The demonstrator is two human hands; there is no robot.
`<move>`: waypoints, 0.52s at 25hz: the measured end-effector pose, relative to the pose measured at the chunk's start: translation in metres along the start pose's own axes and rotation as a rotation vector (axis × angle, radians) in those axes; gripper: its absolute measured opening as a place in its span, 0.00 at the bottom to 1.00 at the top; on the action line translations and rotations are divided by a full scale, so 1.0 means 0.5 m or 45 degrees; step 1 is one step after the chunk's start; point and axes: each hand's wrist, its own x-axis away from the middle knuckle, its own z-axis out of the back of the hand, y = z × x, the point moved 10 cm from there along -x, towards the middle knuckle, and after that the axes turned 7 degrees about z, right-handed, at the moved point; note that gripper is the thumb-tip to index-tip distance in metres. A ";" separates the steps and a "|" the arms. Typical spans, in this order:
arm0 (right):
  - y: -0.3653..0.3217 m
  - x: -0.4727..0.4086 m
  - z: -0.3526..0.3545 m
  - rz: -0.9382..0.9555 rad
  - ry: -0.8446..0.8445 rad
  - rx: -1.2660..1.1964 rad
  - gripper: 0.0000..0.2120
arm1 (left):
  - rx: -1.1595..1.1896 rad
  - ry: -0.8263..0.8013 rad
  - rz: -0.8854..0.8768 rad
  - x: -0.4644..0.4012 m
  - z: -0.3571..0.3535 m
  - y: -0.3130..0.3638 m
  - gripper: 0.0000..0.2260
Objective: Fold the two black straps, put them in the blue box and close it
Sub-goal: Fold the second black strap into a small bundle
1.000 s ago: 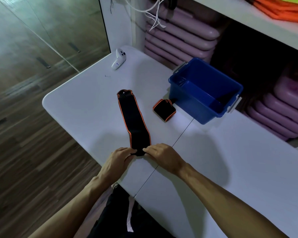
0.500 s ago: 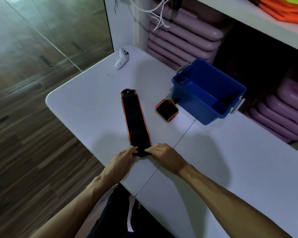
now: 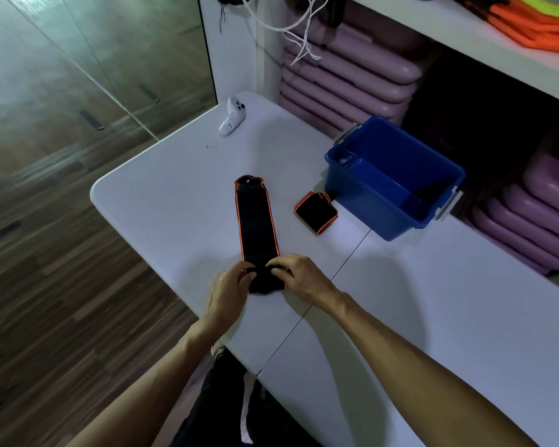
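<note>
Straps: two black bands with orange edging lie on the white table (image 3: 162, 201), both on the near-left side of the blue box (image 3: 392, 179).
Long strap (image 3: 255, 221): stretched flat, its far end level with the box's left corner, its near end turned over into a first fold under both hands.
Left hand (image 3: 228, 285): fingers curled onto the left edge of the fold, pinching the fabric, probably to keep the edges lined up.
Right hand (image 3: 299, 275): fingers bent over the right edge of the same fold, pressing it down; neither hand spread flat.
Folded strap (image 3: 317, 211): a compact bundle just beside the box's near wall, likely parked there for a short move inside.
Box: open, no lid in view, grey latches at either end; its inside looks bare of straps.
Step in hand: the second strap's folding appears barely begun; packing and closing not yet done.
Surface: smooth white top with a thin seam running from below the box toward the person.
White controller (image 3: 232, 117): well left of the box, at the far table edge.
Room: wood floor left of the table, purple stacked pads (image 3: 352, 79) behind the box, orange items on a shelf above.
</note>
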 end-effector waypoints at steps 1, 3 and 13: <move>0.003 -0.002 0.003 -0.016 0.031 0.009 0.11 | -0.018 0.020 -0.004 0.000 -0.001 -0.001 0.08; 0.001 -0.007 0.003 -0.033 0.076 0.034 0.11 | -0.037 0.053 -0.001 -0.005 0.001 -0.009 0.08; 0.021 -0.001 -0.013 -0.124 0.284 -0.029 0.08 | -0.186 0.015 -0.139 -0.032 -0.021 -0.011 0.09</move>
